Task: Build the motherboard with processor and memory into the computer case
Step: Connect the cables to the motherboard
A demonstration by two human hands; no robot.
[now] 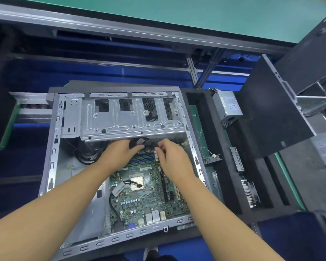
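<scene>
Head view: the computer case (54, 147) is laid open on its side, its long axis running away from the person, with the drive cage (132, 117) at the far end. The motherboard (149, 200) is seated flat inside, toward the right wall, its long axis along the case's. Its port edge is pointed at the near rim, the memory slots (145, 159) lie at the far end, and the processor socket (137, 182) is midway. Just under the cage, black cables (140, 142) are grasped by both hands: held in the curled fingers of the left hand (120, 152) and pinched by the right hand (170, 155).
</scene>
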